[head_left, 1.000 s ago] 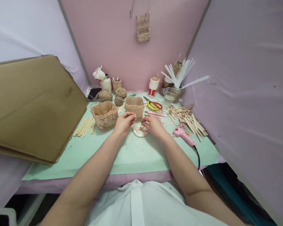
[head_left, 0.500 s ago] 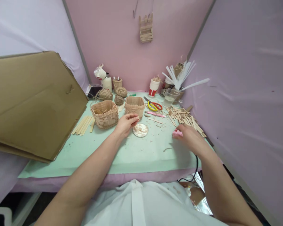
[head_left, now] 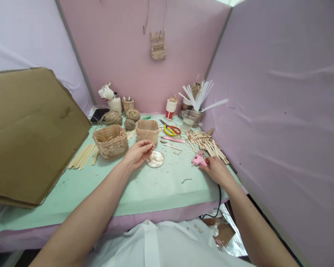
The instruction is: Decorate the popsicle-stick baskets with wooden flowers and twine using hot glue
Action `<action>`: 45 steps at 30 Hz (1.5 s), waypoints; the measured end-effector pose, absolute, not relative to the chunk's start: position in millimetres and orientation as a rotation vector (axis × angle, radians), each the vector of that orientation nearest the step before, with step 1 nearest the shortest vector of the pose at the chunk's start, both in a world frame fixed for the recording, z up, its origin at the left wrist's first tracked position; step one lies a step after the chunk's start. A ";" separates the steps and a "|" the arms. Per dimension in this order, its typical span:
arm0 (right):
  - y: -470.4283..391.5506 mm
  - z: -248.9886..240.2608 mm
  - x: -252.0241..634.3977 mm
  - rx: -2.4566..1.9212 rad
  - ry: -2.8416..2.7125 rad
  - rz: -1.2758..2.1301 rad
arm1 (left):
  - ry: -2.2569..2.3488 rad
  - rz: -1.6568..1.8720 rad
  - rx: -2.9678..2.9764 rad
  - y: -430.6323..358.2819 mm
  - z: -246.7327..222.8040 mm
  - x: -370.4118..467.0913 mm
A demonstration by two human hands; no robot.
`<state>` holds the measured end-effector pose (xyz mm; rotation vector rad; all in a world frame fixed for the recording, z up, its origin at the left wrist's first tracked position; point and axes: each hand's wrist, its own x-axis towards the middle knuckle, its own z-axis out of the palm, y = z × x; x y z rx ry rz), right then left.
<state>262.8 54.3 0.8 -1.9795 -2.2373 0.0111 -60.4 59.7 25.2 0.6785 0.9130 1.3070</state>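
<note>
My left hand [head_left: 139, 152] is closed in a pinch on a small pale wood chip [head_left: 153, 145]. It hovers at the left rim of a round white dish [head_left: 155, 163] with wood bits in it, just in front of a small woven basket [head_left: 147, 130]. My right hand [head_left: 215, 168] has its fingers at the handle and red trigger of a pink glue gun [head_left: 199, 158]. The gun's nozzle end points left, and a black cord [head_left: 219, 196] hangs over the table edge below my wrist. My right palm side is hidden.
A second woven basket [head_left: 110, 142] holds wooden pieces, with flat sticks [head_left: 82, 156] beside it. Scissors [head_left: 171, 128], a pink cutter [head_left: 174, 139] and a stick pile [head_left: 207, 142] lie right of centre. Twine balls [head_left: 113, 118] stand behind; a cardboard sheet [head_left: 33, 133] leans at left.
The view has turned right, shifting everything leftward. My right hand has shifted back along the glue gun, whose body now shows more. My left hand still pinches the chip near the dish.
</note>
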 end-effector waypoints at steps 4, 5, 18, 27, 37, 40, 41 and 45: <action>54.8 1.7 258.4 -1.973 -2.221 0.049 | 0.876 1.334 0.663 59.3 25.5 -60.8; 52.3 5.6 257.2 -1.930 -2.198 0.089 | 0.868 1.337 0.657 59.4 25.1 -61.0; 14.5 6.3 171.1 -0.840 -1.485 1.298 | 0.861 1.279 0.670 58.3 21.8 -61.0; 9.3 5.2 152.9 -1.070 -1.542 1.092 | 0.905 1.290 0.730 59.9 18.0 -61.3; 9.9 3.0 151.6 -1.110 -1.561 1.000 | 0.908 1.288 0.732 58.2 20.0 -60.3; 9.7 2.7 151.4 -1.135 -1.567 0.996 | 0.921 1.285 0.732 57.4 21.2 -59.9; 9.6 3.1 151.2 -1.136 -1.568 0.994 | 0.923 1.284 0.732 57.0 21.6 -59.8; 9.7 4.7 150.7 -1.132 -1.578 0.982 | 0.922 1.284 0.732 55.9 22.8 -59.3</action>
